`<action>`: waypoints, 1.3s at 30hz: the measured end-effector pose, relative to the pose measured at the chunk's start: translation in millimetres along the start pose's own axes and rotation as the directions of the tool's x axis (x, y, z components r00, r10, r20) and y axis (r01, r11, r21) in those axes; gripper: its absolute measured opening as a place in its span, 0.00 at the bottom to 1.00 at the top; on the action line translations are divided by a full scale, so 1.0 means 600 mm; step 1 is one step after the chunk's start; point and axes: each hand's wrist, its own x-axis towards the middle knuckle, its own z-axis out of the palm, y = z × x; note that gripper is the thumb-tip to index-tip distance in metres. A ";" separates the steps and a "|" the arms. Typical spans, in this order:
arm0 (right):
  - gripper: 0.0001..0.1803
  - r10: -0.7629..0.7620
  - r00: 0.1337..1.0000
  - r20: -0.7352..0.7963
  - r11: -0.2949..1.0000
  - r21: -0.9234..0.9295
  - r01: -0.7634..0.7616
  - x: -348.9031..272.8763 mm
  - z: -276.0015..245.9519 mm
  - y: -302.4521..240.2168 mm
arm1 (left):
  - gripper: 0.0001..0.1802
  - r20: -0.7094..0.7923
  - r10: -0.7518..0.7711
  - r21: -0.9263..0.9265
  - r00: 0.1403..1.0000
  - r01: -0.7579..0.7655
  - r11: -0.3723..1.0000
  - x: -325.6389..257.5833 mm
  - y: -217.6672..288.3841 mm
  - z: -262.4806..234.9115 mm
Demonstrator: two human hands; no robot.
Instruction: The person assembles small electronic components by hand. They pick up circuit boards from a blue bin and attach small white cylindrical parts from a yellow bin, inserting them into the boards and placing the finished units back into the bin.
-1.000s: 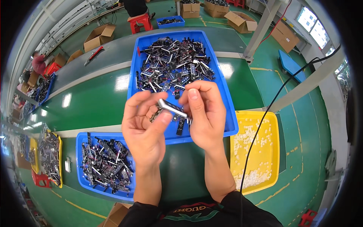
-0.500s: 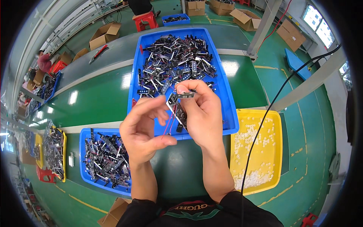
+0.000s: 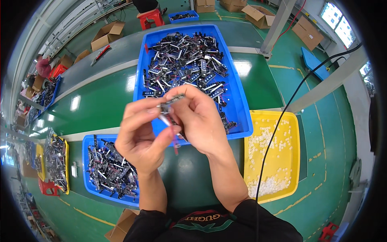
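A small black electronic module (image 3: pixel 165 108) with a white strip and thin red wires is held up over the near edge of the large blue tray. My right hand (image 3: pixel 199 117) is closed round it, thumb and bent fingers pinching its upper part. From the other side my left hand (image 3: pixel 139 135) meets it, index fingertip against the module and thumb beside the wires lower down. Fingers partly hide the module's lower part. Many similar modules (image 3: pixel 185 60) lie heaped in the large blue tray (image 3: pixel 238 107) beyond my hands.
To the left stands a smaller blue tray (image 3: pixel 87 177) of modules. On the right a yellow tray (image 3: pixel 282 164) holds small white rings; a black cable (image 3: pixel 278 135) hangs across it. A red-handled tool (image 3: pixel 100 54) lies on the grey surface behind. Cardboard boxes (image 3: pixel 108 35) stand farther back.
Both hands and the module have shifted left. My left hand, apart with spread fingers before, has come up to the module, its fingers now on it. The trays sit slightly higher in the picture.
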 end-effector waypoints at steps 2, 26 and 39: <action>0.07 -0.049 0.995 -0.088 0.992 0.114 0.059 0.007 -0.011 -0.004 | 0.25 -0.046 0.025 -0.013 0.999 -0.025 1.000 0.001 0.000 -0.002; 0.06 -0.761 0.566 -0.317 0.647 -0.324 0.690 -0.007 -0.057 -0.029 | 0.05 -0.127 -0.573 0.064 0.810 0.583 0.810 -0.041 -0.033 0.130; 0.06 -0.891 0.362 0.275 0.217 -0.443 0.870 -0.097 0.049 -0.045 | 0.18 0.782 -0.457 0.460 0.424 0.103 0.882 -0.137 -0.051 0.279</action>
